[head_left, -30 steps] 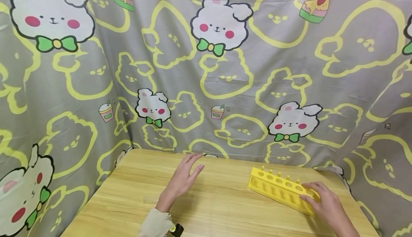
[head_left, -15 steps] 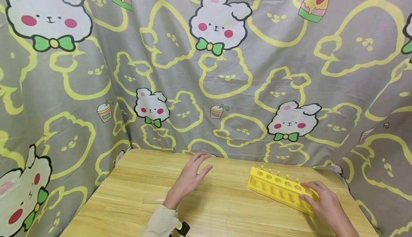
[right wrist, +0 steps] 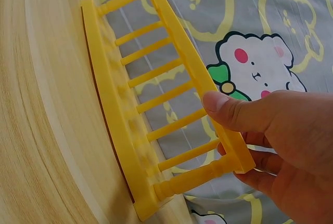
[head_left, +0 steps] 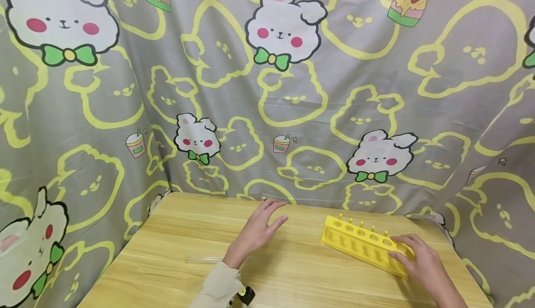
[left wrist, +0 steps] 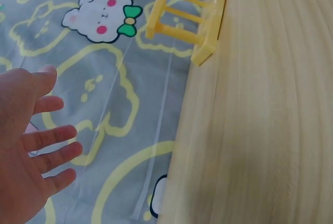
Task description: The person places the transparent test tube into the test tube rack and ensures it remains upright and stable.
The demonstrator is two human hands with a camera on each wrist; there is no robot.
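A yellow test tube rack (head_left: 363,245) with a row of round holes and upright pegs stands on the right of the table. My right hand (head_left: 424,264) grips its near right end; in the right wrist view the thumb (right wrist: 221,104) lies along the top bar and the fingers go behind it. My left hand (head_left: 259,226) hovers over the middle of the table, fingers extended and thumb apart, holding nothing. A clear glass test tube (head_left: 202,259) lies left of that forearm, its right end hidden behind the sleeve.
The wooden table (head_left: 167,224) runs back to a grey patterned curtain (head_left: 313,113), which also hangs at the left and right sides. A small black device (head_left: 247,295) is strapped at the left wrist.
My left hand has moved to the right across the table, towards the rack, uncovering more of the test tube. My right hand and the rack have stayed in place.
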